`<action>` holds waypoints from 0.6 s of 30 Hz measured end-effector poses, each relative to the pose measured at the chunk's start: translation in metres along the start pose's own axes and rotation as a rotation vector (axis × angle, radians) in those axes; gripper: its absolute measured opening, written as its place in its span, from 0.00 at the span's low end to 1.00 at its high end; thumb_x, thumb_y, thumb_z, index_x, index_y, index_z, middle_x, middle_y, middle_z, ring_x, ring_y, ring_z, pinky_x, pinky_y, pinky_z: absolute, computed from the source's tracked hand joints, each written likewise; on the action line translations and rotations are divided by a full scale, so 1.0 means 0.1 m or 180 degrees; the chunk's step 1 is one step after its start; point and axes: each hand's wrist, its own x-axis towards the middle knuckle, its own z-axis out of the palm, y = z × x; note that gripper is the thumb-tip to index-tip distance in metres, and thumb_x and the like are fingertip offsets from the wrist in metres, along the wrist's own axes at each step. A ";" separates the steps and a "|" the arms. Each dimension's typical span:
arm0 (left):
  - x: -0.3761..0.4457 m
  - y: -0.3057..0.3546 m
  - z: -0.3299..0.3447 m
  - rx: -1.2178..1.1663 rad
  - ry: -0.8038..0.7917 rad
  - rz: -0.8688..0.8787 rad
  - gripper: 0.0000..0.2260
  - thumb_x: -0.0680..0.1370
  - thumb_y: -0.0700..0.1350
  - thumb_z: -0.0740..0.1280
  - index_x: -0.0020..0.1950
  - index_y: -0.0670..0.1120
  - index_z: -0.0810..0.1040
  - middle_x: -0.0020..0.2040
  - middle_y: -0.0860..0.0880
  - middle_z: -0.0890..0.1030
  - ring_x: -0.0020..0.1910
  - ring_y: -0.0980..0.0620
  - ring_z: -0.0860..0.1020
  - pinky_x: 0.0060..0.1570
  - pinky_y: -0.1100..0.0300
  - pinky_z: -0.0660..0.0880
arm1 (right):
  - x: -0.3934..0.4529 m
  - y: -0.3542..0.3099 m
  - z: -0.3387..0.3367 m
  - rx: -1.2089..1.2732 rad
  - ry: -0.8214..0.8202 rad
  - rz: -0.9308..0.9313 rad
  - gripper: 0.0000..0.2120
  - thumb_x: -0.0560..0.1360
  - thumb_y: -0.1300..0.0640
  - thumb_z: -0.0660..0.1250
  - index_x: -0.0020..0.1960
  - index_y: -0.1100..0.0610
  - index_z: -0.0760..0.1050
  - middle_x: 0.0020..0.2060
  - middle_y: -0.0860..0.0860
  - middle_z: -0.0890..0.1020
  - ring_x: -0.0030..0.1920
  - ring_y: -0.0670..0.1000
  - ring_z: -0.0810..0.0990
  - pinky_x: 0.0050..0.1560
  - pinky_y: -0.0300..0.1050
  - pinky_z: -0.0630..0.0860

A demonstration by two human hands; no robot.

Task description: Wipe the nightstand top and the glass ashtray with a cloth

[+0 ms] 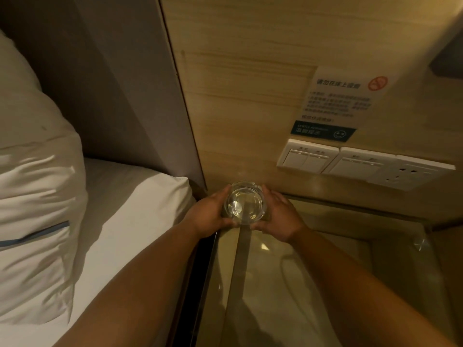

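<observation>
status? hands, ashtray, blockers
Both hands, left and right, grip the ashtray at the nightstand's back corner. No cloth visible. Nothing in the way.

The single head-worn camera looks steeply down and forward from close above the glass-topped bench (313, 284), white bed (120, 221) at left.

The small print on the notice (343, 101) is too blurred to read (only the red no-smoking mark stands out). The ashtray (244, 202) hides the tips of the fingers curled behind it, and whether it rests on the counter (313, 284) cannot be told. The pillow (32, 196) runs off the left edge. The dark object (448, 58) at the upper right is cut off.
</observation>
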 end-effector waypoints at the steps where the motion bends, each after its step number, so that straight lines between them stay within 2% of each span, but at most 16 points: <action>1: 0.00 0.00 0.00 0.0033 0.0010 0.0002 0.48 0.68 0.54 0.77 0.79 0.51 0.52 0.73 0.48 0.68 0.69 0.49 0.70 0.64 0.56 0.70 | 0.00 0.00 0.00 -0.0012 0.0009 -0.0005 0.54 0.64 0.43 0.77 0.78 0.50 0.45 0.76 0.53 0.57 0.76 0.53 0.52 0.74 0.52 0.56; 8: -0.01 0.06 -0.04 0.0365 -0.0037 0.0021 0.51 0.66 0.56 0.78 0.79 0.50 0.48 0.76 0.47 0.63 0.72 0.49 0.65 0.68 0.56 0.66 | 0.01 -0.02 0.00 -0.0134 -0.0024 0.0039 0.57 0.62 0.41 0.77 0.78 0.51 0.45 0.77 0.53 0.57 0.76 0.53 0.53 0.73 0.52 0.58; 12: -0.16 0.19 -0.16 0.0711 -0.0100 0.0009 0.54 0.68 0.59 0.75 0.79 0.51 0.39 0.80 0.49 0.44 0.77 0.47 0.54 0.73 0.51 0.60 | -0.07 -0.11 -0.15 -0.0198 -0.0138 0.0181 0.58 0.62 0.40 0.77 0.78 0.53 0.44 0.77 0.53 0.57 0.76 0.55 0.53 0.74 0.50 0.57; 15: -0.37 0.36 -0.37 0.1061 -0.0137 0.0073 0.50 0.72 0.62 0.70 0.79 0.49 0.39 0.80 0.48 0.41 0.78 0.49 0.47 0.75 0.52 0.53 | -0.32 -0.20 -0.39 -0.0459 -0.0164 0.0246 0.50 0.68 0.37 0.71 0.78 0.53 0.47 0.77 0.53 0.56 0.76 0.55 0.53 0.73 0.47 0.54; 18: -0.72 0.69 -0.60 0.1390 0.0009 0.0061 0.44 0.76 0.60 0.66 0.79 0.47 0.41 0.80 0.46 0.41 0.78 0.48 0.43 0.76 0.51 0.48 | -0.68 -0.33 -0.67 -0.0865 -0.0069 0.0231 0.41 0.74 0.37 0.62 0.78 0.52 0.49 0.76 0.53 0.58 0.76 0.55 0.54 0.73 0.49 0.54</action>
